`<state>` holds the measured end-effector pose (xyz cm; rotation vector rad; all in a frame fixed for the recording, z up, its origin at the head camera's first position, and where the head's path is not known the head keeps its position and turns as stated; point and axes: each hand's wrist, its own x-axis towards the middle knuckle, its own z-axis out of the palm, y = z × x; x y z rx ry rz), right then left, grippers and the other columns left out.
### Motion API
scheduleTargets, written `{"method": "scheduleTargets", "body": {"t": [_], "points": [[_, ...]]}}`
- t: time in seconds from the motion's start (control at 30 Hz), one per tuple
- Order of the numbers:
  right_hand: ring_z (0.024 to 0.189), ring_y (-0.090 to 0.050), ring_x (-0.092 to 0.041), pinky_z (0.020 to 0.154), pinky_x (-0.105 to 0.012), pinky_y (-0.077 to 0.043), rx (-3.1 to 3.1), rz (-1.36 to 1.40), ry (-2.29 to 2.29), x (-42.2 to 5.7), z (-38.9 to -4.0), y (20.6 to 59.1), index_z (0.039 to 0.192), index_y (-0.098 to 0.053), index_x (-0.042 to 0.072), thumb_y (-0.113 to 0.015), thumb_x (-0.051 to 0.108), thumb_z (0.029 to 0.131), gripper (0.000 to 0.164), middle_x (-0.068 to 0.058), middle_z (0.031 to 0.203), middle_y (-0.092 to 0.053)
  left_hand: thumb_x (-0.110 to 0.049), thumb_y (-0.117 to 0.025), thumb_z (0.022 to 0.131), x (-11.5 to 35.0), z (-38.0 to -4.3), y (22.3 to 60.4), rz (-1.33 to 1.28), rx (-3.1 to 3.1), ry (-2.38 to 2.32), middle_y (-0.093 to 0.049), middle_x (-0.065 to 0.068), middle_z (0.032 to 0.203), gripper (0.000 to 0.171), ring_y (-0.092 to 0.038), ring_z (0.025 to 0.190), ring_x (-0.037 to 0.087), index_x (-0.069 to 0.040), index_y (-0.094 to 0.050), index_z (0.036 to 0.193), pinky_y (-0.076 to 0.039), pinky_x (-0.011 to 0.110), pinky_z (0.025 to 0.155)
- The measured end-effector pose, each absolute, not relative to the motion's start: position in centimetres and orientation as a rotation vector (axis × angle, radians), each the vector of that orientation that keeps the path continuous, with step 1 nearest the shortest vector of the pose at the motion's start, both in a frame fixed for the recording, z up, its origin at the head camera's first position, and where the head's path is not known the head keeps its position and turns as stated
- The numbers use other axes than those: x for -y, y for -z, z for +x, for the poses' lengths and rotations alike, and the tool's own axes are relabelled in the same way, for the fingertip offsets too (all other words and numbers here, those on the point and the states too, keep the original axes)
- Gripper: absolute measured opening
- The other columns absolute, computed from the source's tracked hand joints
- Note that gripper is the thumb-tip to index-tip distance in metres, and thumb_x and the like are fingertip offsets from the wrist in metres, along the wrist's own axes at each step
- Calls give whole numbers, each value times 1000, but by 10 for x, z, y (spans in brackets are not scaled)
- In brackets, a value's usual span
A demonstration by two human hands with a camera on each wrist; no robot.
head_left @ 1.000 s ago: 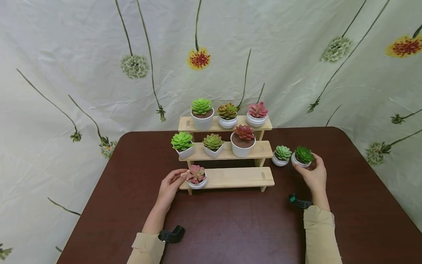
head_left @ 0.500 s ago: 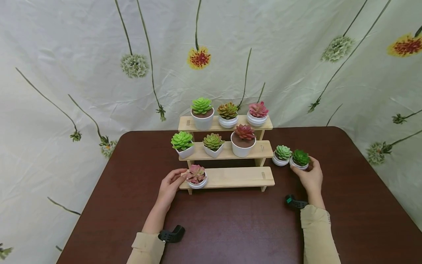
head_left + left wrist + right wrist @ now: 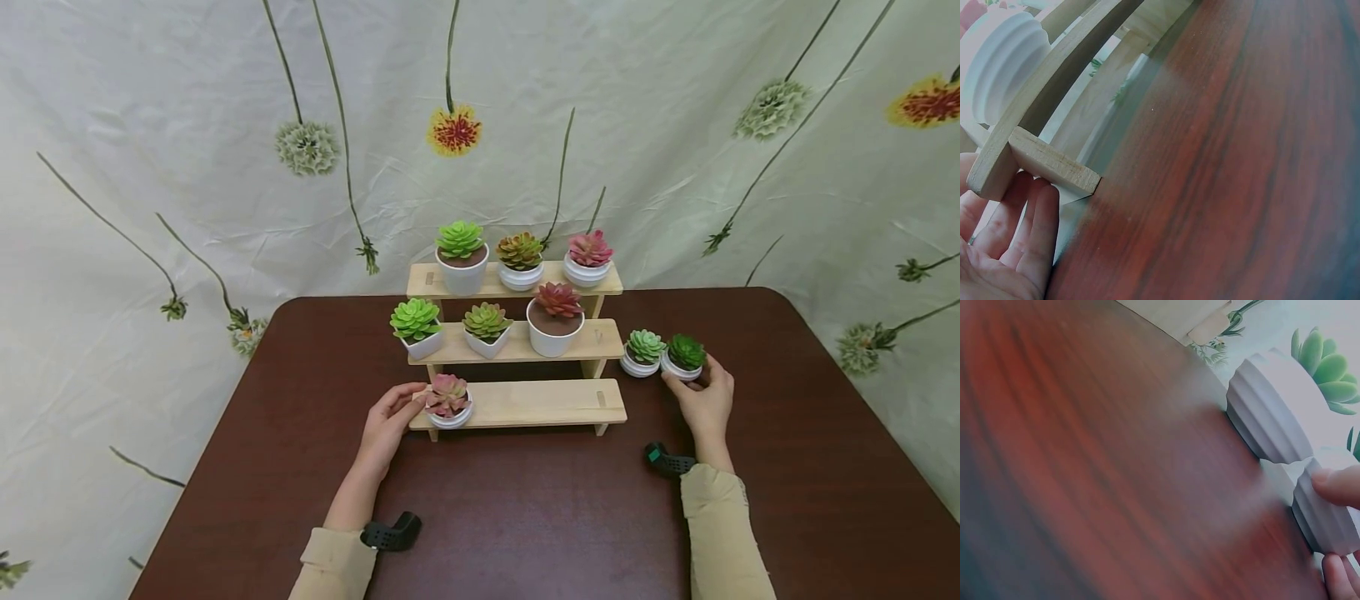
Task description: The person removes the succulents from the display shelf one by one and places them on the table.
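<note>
My left hand holds the left end of the lowest step of a wooden tiered plant stand. In the left wrist view its fingers lie against the board's end, by the support leg. Right beside them on that step sits a pink succulent in a ribbed white pot. My right hand pinches the ribbed white pot of a dark green succulent, thumb on its near side. Close on its left stands a pale green succulent in a similar pot.
The middle step bears a bright green succulent, an olive one and a dark red one. Three more potted succulents line the top step. A dark brown table carries everything, with a flower-printed cloth behind.
My right hand has shifted left with the dark green succulent, bringing its pot up beside the pale green one. My left hand stays at the stand's end.
</note>
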<state>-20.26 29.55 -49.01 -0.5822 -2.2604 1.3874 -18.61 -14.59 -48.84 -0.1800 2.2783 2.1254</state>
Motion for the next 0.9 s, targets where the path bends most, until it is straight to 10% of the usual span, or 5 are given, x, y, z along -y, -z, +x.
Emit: {"method": "scheduleTargets", "body": {"t": [0.37,0.9], "points": [[120,-45,-33,94,-41,-41,2273,-608,-1433,-297,-202,490,142,-33,2,-66,10,87,65,-19,136,-38,-14,-63,90,145,-185,487,-136,-2215,-2195,-65,-6,93,31,-55,82,8,-1,-60,118,-42,22,68],[118,-44,-35,93,-45,-39,2303,-560,-1346,-292,-202,485,142,-31,0,-68,14,86,69,-22,136,-36,-17,-64,90,146,-186,489,-144,-2262,-2158,-65,-4,98,31,-56,86,9,-3,-61,117,-42,22,69]]}}
